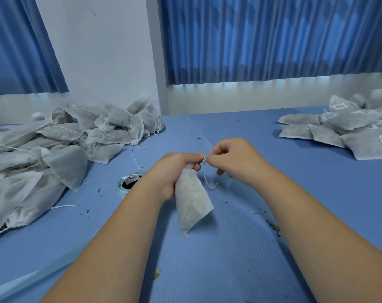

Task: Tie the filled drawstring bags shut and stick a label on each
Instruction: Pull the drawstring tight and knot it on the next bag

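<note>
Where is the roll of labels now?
In the head view, the pale blue roll of paper labels lies on the blue table, left of centre, between the left hand and the heap of white fabric bags.

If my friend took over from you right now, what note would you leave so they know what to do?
Left hand grips the neck of one filled bag. Right hand pinches its drawstring at the neck; I cannot tell if the knot is finished.
The label roll lies on the table, left of the hands.
Done: the labelled bags at far right.
Left: finish this tie, label it, then work through the unlabelled pile at left.
</note>
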The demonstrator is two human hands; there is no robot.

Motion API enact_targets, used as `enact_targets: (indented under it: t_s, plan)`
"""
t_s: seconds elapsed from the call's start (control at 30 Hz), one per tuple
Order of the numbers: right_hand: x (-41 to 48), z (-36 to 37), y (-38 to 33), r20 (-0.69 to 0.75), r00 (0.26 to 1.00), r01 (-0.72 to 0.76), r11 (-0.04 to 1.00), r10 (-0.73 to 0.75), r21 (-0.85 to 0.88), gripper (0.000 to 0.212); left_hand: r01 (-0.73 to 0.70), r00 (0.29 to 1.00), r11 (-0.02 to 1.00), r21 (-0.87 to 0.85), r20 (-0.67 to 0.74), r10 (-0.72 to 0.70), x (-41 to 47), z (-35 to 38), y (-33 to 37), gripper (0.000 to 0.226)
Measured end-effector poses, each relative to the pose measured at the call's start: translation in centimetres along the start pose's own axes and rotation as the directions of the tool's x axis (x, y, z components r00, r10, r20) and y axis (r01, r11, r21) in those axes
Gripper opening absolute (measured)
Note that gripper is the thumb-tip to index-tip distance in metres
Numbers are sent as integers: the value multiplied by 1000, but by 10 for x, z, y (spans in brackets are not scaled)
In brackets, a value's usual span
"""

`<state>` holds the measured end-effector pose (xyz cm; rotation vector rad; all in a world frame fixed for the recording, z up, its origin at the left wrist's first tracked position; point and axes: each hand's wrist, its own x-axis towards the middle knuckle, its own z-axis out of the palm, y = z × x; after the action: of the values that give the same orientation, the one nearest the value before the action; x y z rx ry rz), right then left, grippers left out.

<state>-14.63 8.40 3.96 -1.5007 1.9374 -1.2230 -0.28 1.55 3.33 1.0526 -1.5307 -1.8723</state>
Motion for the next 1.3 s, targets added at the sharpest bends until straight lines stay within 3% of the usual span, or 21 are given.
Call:
enact_targets:
  t_s: [0.2,0.37,0.57,0.67,0.73,0.83,0.97,1.1,1.3]
  plan:
    - [-1,-2,-3,95,995,-10,995,0,100,12,-17,998,999,-51,-63,14,-2,0,2,24]
    - [-1,0,0,80,997,15,997,-20,72,13,-25,995,1000,-18,-99,23,-1,-1,1,31]
    - [-1,2,-1,6,999,33,990,-32,-139,17,-83,988,994,75,-124,92,-3,3,0,18]
    - [-3,3,-1,-13,996,78,952,-86,-296,17,-103,981,983,154,-146,126,-4,6,-1,24]
    - [-3,4,-1,-13,996,81,946,-90,-313,14,-107,978,976,192,-154,137,-4,8,-1,33]
    - [-1,2,1,-30,998,48,984,-54,-173,15,-108,978,970,220,-153,143,-3,8,-1,37]
    - [0,-5,-3,-50,999,-2,995,7,101,14,-107,979,976,188,-152,136,-4,6,-1,22]
    - [1,-12,-4,-56,998,16,935,4,353,21,-92,983,984,152,-142,113,-4,6,-1,21]
    - [3,-10,-1,-31,999,25,853,-10,522,14,-86,988,984,154,-113,104,-3,5,0,25]
